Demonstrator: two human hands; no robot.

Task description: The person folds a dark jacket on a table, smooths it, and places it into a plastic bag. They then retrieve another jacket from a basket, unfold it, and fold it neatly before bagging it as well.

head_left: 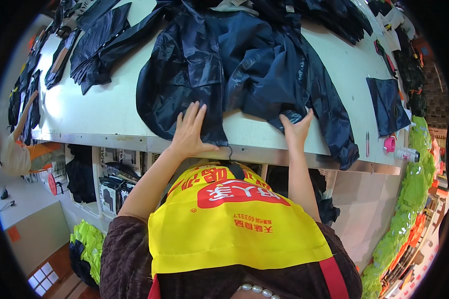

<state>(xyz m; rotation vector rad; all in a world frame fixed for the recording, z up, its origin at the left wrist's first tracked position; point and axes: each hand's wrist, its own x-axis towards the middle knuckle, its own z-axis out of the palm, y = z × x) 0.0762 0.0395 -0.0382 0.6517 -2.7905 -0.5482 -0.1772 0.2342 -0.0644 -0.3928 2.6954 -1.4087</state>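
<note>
A dark navy, shiny jacket [257,65] lies spread across the white table in front of me, its lower edge near the table's front. My left hand [188,130] rests on the jacket's left front panel, fingers stretched out and thumb apart. At the right, my right hand [297,128] has its thumb and fingers around a fold of the jacket's lower edge. One sleeve [341,134] runs down past my right hand to the table's front edge. The fingertips of my right hand are partly hidden by cloth.
Stacked dark garment pieces [97,55] lie at the far left of the table [119,107]. To the right are a folded dark piece [386,107], a pink tape roll [389,144] and a small pen-like tool [367,143]. Lime-green garments [404,219] line the right side. Another person [17,154] stands far left.
</note>
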